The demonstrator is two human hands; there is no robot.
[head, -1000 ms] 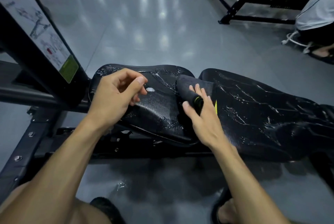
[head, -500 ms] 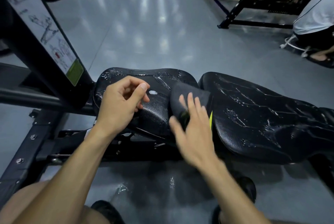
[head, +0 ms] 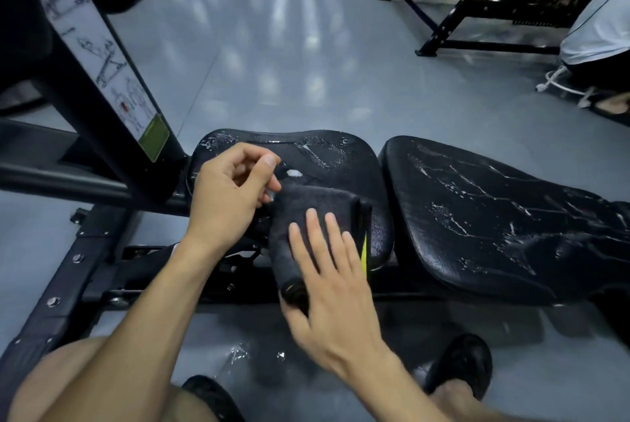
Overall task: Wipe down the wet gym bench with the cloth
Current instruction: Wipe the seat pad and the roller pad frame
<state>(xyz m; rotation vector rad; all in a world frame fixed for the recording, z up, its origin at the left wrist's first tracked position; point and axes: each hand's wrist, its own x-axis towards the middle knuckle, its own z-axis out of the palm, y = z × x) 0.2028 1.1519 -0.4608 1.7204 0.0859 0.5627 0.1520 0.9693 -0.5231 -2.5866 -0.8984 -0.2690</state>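
You're on the wiping step, and it looks barely begun — your right hand (head: 327, 271) lies flat on the dark cloth (head: 306, 217), fingers straight and spread, thumb hooked round its rolled near end. The cloth sits on the near right part of the seat pad (head: 327, 155) and droops over the near edge. Your left hand (head: 228, 196) hovers just left of it, fingers loosely curled, thumb and forefinger close together by the cloth's far left corner; whether they actually pinch it, I cannot tell.

Plenty left to do: droplets bead the seat pad's far edge, with a white blob (head: 294, 173) just beyond the cloth, and the long back pad (head: 494, 217) to the right is streaked with water. Next move, I'd say — press down and sweep far across the seat, then carry over the gap to the back pad.

Mind the upright frame post (head: 102, 60) close on the left; it crowds your elbow. Water is pooled on the floor (head: 272, 46) by your shoes (head: 463, 363), and a seated person (head: 600, 22) sits far right, well apart.
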